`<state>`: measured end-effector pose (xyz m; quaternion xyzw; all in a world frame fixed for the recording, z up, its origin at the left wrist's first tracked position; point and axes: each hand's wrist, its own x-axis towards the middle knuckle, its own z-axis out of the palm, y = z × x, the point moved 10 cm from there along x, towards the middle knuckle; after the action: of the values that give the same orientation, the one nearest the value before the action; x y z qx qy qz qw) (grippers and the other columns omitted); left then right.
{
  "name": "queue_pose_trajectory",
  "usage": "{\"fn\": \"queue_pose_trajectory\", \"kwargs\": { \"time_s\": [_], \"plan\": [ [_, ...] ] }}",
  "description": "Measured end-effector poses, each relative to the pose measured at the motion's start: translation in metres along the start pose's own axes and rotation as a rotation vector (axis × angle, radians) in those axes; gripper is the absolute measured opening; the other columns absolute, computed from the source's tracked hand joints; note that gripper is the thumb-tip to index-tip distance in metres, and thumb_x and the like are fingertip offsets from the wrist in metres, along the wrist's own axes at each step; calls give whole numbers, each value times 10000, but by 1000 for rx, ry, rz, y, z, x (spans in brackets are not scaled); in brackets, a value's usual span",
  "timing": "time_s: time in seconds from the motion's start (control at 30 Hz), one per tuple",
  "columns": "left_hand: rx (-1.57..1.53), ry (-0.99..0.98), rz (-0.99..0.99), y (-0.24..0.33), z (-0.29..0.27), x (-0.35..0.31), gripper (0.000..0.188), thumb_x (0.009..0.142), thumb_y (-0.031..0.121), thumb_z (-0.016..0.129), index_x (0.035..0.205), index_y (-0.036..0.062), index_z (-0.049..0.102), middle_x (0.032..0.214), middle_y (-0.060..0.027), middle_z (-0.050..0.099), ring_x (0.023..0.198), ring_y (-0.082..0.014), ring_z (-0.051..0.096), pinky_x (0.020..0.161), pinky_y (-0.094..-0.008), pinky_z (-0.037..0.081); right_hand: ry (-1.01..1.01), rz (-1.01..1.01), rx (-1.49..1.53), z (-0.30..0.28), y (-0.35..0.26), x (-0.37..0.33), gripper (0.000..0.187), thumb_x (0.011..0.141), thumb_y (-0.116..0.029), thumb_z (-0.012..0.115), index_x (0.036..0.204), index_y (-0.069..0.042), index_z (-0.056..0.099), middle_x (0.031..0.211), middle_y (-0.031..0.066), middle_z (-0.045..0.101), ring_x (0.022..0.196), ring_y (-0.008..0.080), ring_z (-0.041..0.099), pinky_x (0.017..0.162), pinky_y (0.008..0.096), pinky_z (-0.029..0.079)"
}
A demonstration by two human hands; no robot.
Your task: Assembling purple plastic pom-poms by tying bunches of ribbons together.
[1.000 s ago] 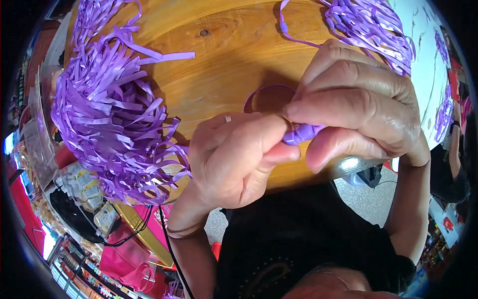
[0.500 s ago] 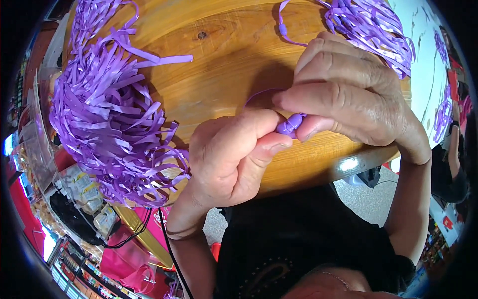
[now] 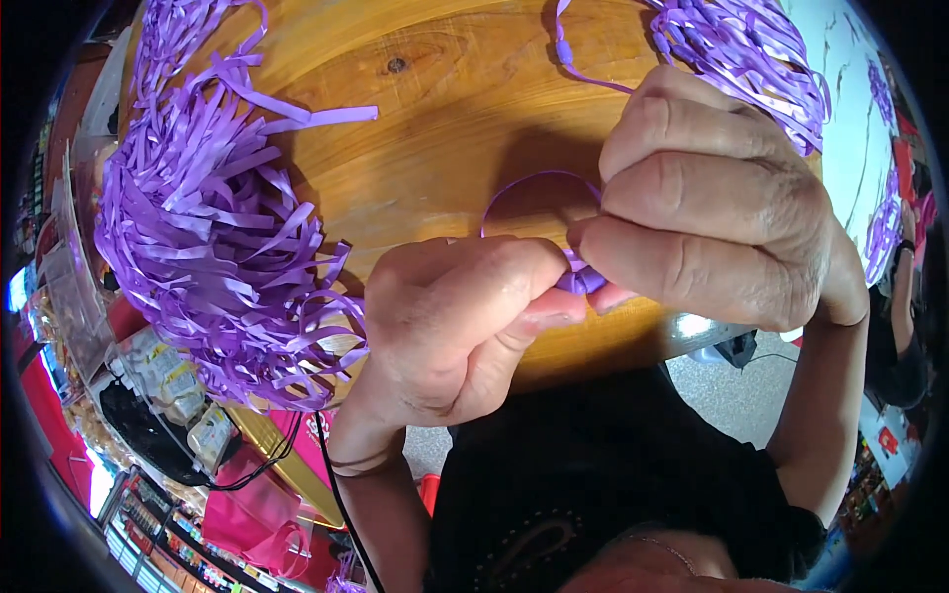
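Over the near edge of the wooden tabletop, both hands meet at a small bunched piece of purple ribbon (image 3: 583,282). My left hand (image 3: 450,321) pinches it between thumb and bent index finger. From the other side, the thumb and index finger of my right hand (image 3: 712,203) close on the same ribbon, the other fingers curled. A thin loop of the ribbon arches above the pinch. Fingers mostly cover the bunched part, so whether it is a tight knot is hidden.
A large heap of purple ribbon strips (image 3: 217,237) hangs over the table's left side. More ribbons with small knots (image 3: 732,44) lie at the far right of the wooden table (image 3: 425,128). Beyond is a white marbled surface (image 3: 840,99); another person's arm (image 3: 904,287) shows at far right.
My right hand has shifted slightly right and toward me, its fingers curling over the ribbon. Less of the bunched piece shows, and more of the thin loop above it is visible.
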<state>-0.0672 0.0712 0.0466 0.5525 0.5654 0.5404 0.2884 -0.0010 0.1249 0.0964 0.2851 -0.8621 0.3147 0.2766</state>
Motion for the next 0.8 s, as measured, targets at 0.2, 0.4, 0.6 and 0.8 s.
{"fn": "queue_pose_trajectory", "kwargs": {
  "time_s": [0.2, 0.4, 0.6, 0.8],
  "plan": [
    [63, -8, -64, 4, 3, 3, 144, 745, 31, 679, 744, 28, 535, 589, -107, 480, 470, -256, 472, 441, -303, 393, -63, -139, -145, 6, -14, 14, 299, 478, -140, 656, 660, 90, 598, 615, 130, 498, 559, 227, 502, 425, 302, 331],
    [160, -97, -278, -12, 11, -4, 223, 833, 223, 624, 787, 5, 611, 649, -75, 597, 572, -182, 585, 532, -282, 429, 69, -177, -31, 6, -11, -10, 253, 491, -105, 665, 644, 84, 596, 665, 146, 488, 546, 235, 496, 419, 317, 336],
    [22, -117, -239, -16, 16, -7, 225, 849, 217, 597, 776, 5, 614, 648, -81, 596, 585, -184, 595, 547, -282, 439, 108, -137, -47, 7, -13, -13, 245, 501, -84, 667, 656, 90, 589, 627, 117, 478, 552, 233, 505, 441, 325, 361],
    [11, -189, -243, -18, 21, -8, 221, 850, 210, 568, 767, 12, 621, 653, -87, 597, 595, -200, 604, 564, -285, 447, 89, -16, 45, 13, 2, -18, 276, 536, -123, 692, 684, 85, 587, 634, 103, 486, 564, 226, 512, 463, 325, 386]
  ]
}}
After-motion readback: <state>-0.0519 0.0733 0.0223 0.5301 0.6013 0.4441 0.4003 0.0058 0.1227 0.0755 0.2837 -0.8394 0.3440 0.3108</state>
